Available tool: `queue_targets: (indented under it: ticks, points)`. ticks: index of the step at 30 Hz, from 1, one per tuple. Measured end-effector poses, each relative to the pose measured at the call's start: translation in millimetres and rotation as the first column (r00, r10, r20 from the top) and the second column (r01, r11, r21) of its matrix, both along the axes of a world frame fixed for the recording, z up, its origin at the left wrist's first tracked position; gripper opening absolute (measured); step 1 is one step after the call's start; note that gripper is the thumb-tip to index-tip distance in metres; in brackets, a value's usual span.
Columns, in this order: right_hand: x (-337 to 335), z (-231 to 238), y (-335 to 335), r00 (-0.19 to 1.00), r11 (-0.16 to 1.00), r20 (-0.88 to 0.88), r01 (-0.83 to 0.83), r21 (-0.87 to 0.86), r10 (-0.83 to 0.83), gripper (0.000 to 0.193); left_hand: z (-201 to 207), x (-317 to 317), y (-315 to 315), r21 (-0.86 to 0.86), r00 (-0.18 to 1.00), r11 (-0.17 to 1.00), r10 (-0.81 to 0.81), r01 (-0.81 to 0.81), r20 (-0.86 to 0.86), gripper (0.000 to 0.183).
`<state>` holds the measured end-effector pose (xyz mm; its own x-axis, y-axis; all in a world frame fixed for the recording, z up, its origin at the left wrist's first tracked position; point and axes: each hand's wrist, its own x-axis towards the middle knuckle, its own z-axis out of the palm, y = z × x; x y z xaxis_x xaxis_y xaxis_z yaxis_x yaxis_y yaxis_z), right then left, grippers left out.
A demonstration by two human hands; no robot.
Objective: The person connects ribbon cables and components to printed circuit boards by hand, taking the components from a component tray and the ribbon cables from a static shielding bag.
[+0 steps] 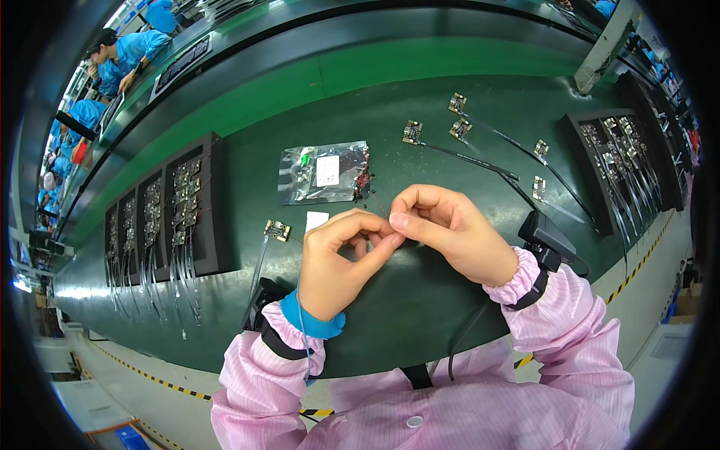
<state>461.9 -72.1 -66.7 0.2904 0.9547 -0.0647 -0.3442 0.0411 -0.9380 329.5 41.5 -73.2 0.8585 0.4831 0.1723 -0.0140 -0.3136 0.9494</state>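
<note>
Over the green bench, my left hand [337, 259] and my right hand [454, 236] meet fingertip to fingertip. Both are closed in a pinch, thumb against index finger. Whatever lies between the fingertips is too small to make out; a thin reddish strand shows just above them. Beyond my fingers lies a silvery bag [296, 184] with a white label, and a small heap of red and black parts [363, 185] sits on its right edge. A small circuit board [277, 230] with a flat grey cable rests left of my left hand, near a white paper slip [316, 220].
Several circuit boards with cables, one a board [412, 132] on a black cable, lie at the right. A black foam tray [217, 225] full of boards stands left, another tray [571, 124] far right. A metal post [606, 52] rises at the back right.
</note>
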Motion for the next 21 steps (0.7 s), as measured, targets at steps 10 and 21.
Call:
queue_targets:
  ticks: [10, 21]
  points:
    - [67, -23, 1, -0.047, 0.849, 0.964, 0.465, 0.252, -0.26, 0.019, -8, -2, 0, 0.349, 0.991, 0.936, -0.006, 0.052, -0.131, 0.009]
    - [64, -22, 1, 0.009, 0.869, 0.985, 0.473, 0.148, -0.172, 0.01, -9, -2, 2, 0.342, 0.987, 0.939, 0.023, 0.032, -0.156, 0.014]
